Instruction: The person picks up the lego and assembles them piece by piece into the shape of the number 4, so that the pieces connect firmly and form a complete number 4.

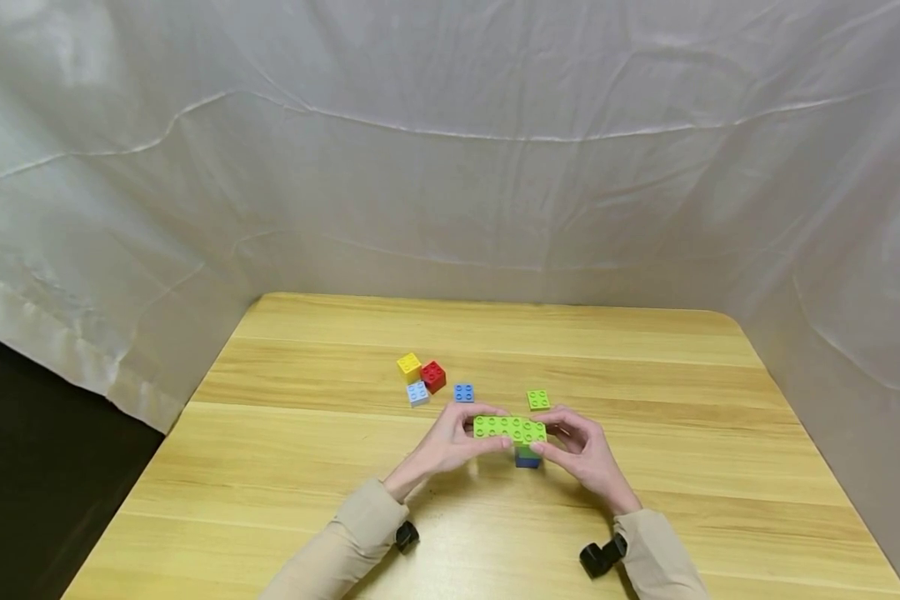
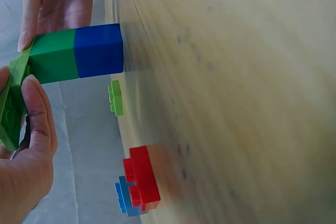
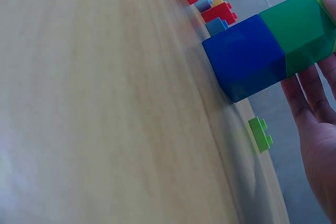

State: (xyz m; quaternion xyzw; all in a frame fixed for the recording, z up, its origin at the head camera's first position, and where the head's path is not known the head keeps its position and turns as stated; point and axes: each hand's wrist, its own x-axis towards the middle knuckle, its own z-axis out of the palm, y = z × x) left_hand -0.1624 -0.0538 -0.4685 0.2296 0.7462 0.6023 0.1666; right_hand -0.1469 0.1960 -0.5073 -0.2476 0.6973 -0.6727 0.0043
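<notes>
A long light green brick (image 1: 504, 428), studs up, lies across a stack of a green brick (image 2: 54, 56) and a dark blue brick (image 2: 99, 50). My left hand (image 1: 453, 437) pinches its left part between thumb and fingers, where it overhangs the stack. At the other end, above the stack, my right hand (image 1: 581, 454) grips it with the thumb at the near side and fingers behind. The blue brick is lowest, at the tabletop; whether it touches is hard to tell. In the right wrist view, right fingers (image 3: 310, 95) extend behind the green brick.
Beyond the hands lie a small light green brick (image 1: 538, 400) and a small blue brick (image 1: 463, 392). Farther left, yellow (image 1: 408, 367), red (image 1: 433, 377) and pale blue (image 1: 417, 393) bricks sit close together on the wooden table (image 1: 285, 467). A pale curtain (image 1: 450, 192) surrounds the table's back and sides.
</notes>
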